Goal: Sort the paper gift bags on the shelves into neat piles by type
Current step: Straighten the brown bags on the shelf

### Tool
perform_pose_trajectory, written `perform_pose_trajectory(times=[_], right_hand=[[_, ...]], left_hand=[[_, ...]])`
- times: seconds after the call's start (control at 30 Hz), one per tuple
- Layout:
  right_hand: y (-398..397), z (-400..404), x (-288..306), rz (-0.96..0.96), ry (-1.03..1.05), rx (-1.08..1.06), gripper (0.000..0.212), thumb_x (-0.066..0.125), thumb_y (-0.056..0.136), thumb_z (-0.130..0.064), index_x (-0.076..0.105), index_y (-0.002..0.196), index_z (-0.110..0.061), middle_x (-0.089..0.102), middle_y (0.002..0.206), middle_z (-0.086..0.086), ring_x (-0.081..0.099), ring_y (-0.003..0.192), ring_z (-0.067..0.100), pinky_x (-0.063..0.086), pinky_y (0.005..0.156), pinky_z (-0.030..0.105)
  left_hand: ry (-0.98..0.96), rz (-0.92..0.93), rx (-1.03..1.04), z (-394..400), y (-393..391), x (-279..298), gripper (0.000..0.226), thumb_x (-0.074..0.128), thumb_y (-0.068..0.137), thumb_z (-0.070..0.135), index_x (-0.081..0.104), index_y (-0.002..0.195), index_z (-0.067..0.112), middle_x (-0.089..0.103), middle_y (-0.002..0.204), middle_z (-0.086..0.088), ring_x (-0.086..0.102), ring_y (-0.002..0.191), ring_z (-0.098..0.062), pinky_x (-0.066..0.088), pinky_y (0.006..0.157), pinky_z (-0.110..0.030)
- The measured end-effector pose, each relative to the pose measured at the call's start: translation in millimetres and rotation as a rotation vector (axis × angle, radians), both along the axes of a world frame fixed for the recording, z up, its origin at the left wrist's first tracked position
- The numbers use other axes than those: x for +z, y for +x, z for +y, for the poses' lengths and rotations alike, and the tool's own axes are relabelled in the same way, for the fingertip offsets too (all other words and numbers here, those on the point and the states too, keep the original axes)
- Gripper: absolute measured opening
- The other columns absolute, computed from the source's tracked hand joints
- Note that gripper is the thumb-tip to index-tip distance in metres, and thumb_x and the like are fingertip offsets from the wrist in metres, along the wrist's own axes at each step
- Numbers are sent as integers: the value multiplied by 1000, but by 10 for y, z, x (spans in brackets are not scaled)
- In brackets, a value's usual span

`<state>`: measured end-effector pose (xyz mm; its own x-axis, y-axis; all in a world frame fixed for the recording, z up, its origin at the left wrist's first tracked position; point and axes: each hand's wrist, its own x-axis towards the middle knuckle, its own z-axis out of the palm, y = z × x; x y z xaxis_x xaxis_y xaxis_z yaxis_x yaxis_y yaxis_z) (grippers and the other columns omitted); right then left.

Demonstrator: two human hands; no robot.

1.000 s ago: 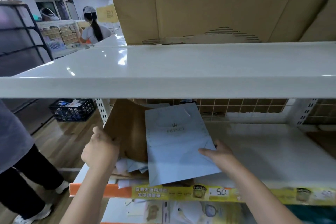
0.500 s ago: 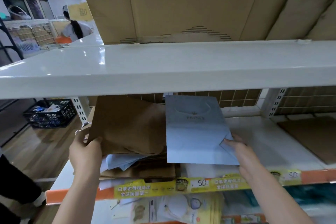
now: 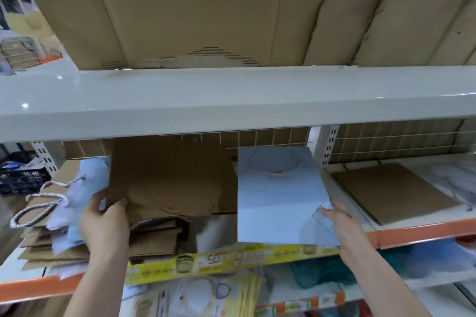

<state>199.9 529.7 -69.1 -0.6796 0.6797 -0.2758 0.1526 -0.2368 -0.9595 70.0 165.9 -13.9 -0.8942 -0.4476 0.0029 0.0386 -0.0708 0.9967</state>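
My left hand (image 3: 105, 226) grips the lower corner of a brown kraft bag (image 3: 170, 177), tilted up off the mixed heap (image 3: 56, 244) on the left of the shelf (image 3: 422, 230). My right hand (image 3: 340, 221) pinches the folded bottom corner of a pale blue bag (image 3: 278, 195), held up near the shelf's front edge, just right of the brown one.

The blue bag could slip or crease, I think, since I only have a corner of it. Lifting the brown bag may also drag the loose bags beneath it, and the rope handles (image 3: 38, 203) hanging over the left edge could snag and pull the heap off.

I count two bags in hand, one flat brown stack (image 3: 394, 193) to the right, and one untidy heap whose bags overlap too much to count.
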Motion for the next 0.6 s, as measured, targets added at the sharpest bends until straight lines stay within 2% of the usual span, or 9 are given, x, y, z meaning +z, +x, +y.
perform_pose_trajectory(times=[0.03,0.07,0.13,0.23,0.3,0.37,0.4,0.5,0.6], right_hand=[[70,132,-3,-15,-7,0,44,60,93,-19,48,133,-31,59,126,4,58,111,30,50,88,47],[145,264,-11,-20,-10,1,49,61,92,-20,46,137,-30,53,136,5,52,120,32,45,98,51],[291,504,-20,-18,-15,0,52,63,91,-19,46,139,-29,49,143,6,47,127,33,40,104,53],[494,813,-45,-40,-25,17,48,64,90,-18,52,135,-28,53,139,5,49,124,34,43,101,53],[631,1005,-49,-66,-12,24,36,63,91,-16,59,124,-29,61,128,4,55,114,33,49,88,47],[762,1193,-50,-64,-14,21,27,62,91,-14,63,112,-32,66,114,2,60,103,30,51,75,40],[826,1289,-62,-62,-19,11,26,62,91,-14,63,109,-33,66,111,1,61,102,30,52,74,39],[972,1559,-106,-72,-26,-53,28,63,90,-13,61,109,-33,63,118,3,58,107,32,51,86,45],[1036,1812,-172,-78,-36,-92,27,64,89,-12,64,107,-32,63,119,4,57,108,31,49,88,44]], left_hand=[[21,9,1,111,86,4,29,56,78,9,63,97,30,65,95,-4,63,88,-28,57,77,-42],[46,9,3,220,167,-2,30,56,78,8,63,96,31,65,95,-1,62,86,-26,58,71,-38],[73,-9,17,450,306,-40,35,58,81,5,61,99,35,62,97,1,59,81,-22,56,57,-29],[95,-49,38,795,512,-133,39,60,84,5,62,110,34,60,104,-3,59,88,-25,54,68,-36],[74,-68,31,1023,640,-202,38,60,86,6,62,116,29,59,108,-4,59,93,-27,55,73,-39],[66,-73,7,1251,732,-234,35,59,86,7,63,114,28,63,107,-6,61,95,-30,56,81,-46],[65,-77,-3,1364,764,-231,34,59,86,8,63,113,29,64,106,-7,61,94,-30,55,82,-47],[69,-63,-18,1683,775,-211,32,59,86,8,62,108,31,63,100,-5,60,85,-25,55,73,-39],[56,-31,-46,1983,713,-239,28,57,87,7,62,107,26,63,98,-5,57,79,-22,49,61,-28]])
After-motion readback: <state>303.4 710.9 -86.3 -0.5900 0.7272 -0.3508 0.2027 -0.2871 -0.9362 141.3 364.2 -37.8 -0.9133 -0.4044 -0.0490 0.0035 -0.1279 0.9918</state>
